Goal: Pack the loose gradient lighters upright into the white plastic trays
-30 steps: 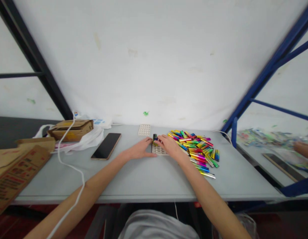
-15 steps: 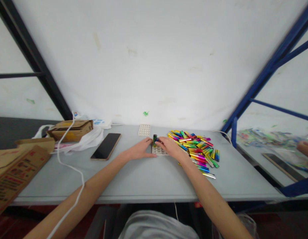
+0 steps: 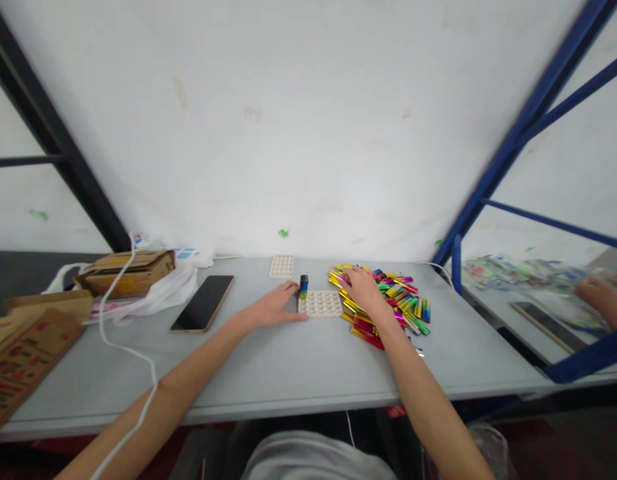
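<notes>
A pale tray with rows of round holes (image 3: pixel 323 304) lies on the table in front of me. One dark blue-green shiny tube (image 3: pixel 303 287) stands upright at its back left corner. My left hand (image 3: pixel 276 305) rests at the tray's left edge, thumb and fingers apart, holding nothing. My right hand (image 3: pixel 361 288) is over the left part of a heap of shiny coloured tubes (image 3: pixel 401 303); its fingertips touch the heap, and whether they grip a tube cannot be made out.
A second holed tray (image 3: pixel 281 267) lies near the wall. A phone (image 3: pixel 203 304), cardboard boxes (image 3: pixel 133 273) and a white cable (image 3: pixel 126 337) are at left. Past the blue frame (image 3: pixel 456 263) at right, another person's hand (image 3: pixel 601 297) is near plastic packets.
My right hand has left the tray and moved right to the tube heap. The dark tube now stands clear of my fingers. The view has shifted a little.
</notes>
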A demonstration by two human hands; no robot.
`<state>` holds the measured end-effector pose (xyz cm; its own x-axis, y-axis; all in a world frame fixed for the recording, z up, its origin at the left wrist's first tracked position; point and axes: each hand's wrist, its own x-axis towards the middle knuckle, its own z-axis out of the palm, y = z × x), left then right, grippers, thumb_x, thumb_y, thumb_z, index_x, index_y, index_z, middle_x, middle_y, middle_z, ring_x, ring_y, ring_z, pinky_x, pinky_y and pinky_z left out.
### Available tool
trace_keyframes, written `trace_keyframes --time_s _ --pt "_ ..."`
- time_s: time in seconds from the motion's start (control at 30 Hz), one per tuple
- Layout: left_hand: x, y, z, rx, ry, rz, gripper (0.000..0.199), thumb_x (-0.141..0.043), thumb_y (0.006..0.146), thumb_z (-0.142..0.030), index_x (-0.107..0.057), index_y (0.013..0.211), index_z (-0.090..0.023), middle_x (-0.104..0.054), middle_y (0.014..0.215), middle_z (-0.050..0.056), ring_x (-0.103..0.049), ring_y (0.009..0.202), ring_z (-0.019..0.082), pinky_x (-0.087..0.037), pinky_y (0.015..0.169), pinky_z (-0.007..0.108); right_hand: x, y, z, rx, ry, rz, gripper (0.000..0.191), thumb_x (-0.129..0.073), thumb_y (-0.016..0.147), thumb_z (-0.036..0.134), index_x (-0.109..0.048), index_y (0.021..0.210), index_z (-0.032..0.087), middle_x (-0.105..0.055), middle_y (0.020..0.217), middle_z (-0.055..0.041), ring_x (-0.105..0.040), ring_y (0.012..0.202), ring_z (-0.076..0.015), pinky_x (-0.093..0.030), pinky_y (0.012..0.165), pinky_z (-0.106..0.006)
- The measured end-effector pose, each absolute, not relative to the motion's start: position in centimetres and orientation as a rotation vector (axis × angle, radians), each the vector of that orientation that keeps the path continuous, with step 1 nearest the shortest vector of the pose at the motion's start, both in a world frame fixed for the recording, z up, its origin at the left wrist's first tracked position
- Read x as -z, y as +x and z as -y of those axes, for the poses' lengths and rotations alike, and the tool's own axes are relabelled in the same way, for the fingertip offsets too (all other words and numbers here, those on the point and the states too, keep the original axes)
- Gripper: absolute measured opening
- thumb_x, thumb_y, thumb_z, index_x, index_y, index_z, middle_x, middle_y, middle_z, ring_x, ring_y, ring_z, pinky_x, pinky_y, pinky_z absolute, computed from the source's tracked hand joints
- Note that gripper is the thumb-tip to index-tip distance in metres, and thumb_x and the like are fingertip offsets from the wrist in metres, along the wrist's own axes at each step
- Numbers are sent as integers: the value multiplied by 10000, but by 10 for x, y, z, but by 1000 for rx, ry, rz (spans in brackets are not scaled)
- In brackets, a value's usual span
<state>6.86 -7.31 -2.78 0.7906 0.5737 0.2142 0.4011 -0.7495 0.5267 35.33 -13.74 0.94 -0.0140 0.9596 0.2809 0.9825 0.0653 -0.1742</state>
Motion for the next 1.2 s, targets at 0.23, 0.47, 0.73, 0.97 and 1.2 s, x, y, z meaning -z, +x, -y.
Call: trace_keyframes --time_s 0.23,0.47,0.73,0.97,1.2 --pt "29 68 73 -515 2514 -739 724 -775 839 -678 -594 1342 -190 -583 1429 161 -571 1356 368 -421 1210 488 -1 374 143 -99 -2066 2004 95 -720 953 275 -758 957 188 -761 1047 -105 -699 968 -242 -502 875 -350" --pt "30 68 71 -533 2528 -714 725 -766 847 -692 -584 1351 -204 -593 1406 147 -575 1345 360 -429 1201 491 2 371 134 -26 -1839 1813 172 -584 1023 252 -714 1083 155 -760 914 -126 -697 892 -262 -503 838 -362" --pt "27 69 74 -498 2535 -734 749 -749 857 -706 -573 1362 -182 -575 1427 167 -563 1351 366 -413 1208 483 3 340 129 -386 -1483 1568 397 -486 1015 455 -761 925 183 -731 822 -54 -661 772 -221 -507 758 -324" --pt "27 69 75 -506 2531 -706 734 -751 873 -687 -571 1376 -184 -577 1427 161 -563 1351 347 -411 1206 470 5 316 135 -605 -1480 1554 403 -527 1042 506 -747 1138 182 -730 937 -47 -673 747 -206 -556 634 -322" --pt "27 68 74 -505 2540 -706 730 -769 871 -657 -567 1387 -181 -574 1438 164 -562 1350 351 -429 1187 467 1 308 134 -493 -1420 1616 400 -682 1024 388 -632 1363 181 -644 1369 -116 -677 1155 -262 -601 968 -482"
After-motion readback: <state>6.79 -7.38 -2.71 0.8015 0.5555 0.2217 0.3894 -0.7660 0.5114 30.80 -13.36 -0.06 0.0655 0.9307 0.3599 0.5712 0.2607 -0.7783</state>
